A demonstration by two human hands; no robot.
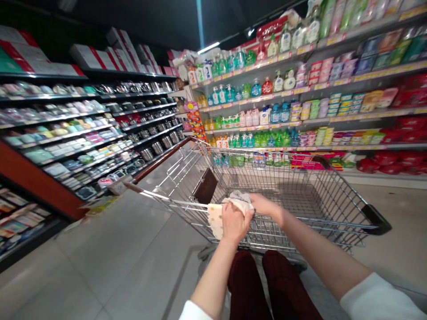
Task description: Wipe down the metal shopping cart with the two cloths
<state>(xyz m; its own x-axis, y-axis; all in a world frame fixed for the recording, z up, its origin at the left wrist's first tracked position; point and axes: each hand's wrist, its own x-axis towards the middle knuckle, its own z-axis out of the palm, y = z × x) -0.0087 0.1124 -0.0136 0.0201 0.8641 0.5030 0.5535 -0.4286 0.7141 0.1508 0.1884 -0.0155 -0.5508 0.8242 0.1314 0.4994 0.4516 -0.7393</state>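
Observation:
A wire shopping cart (283,182) stands sideways before me, its basket showing only bare wire mesh. On its near top rail lies a cream cloth (215,218) with tan spots, draped over the side. My left hand (233,221) is closed on this cloth at the rail. Just to the right, my right hand (263,205) grips a bunched, greyish-white part of cloth (240,198) on the inner side of the rail. Whether it is all one cloth I cannot tell. The right fingers are partly hidden by the fabric.
Shelves of pump bottles and tubs (253,115) run behind the cart. Bowls and pots fill the left shelves (83,120). The cart's brown handle (160,158) is at its left end, a black corner bumper (375,220) at the right. Grey tiled floor (133,258) lies left.

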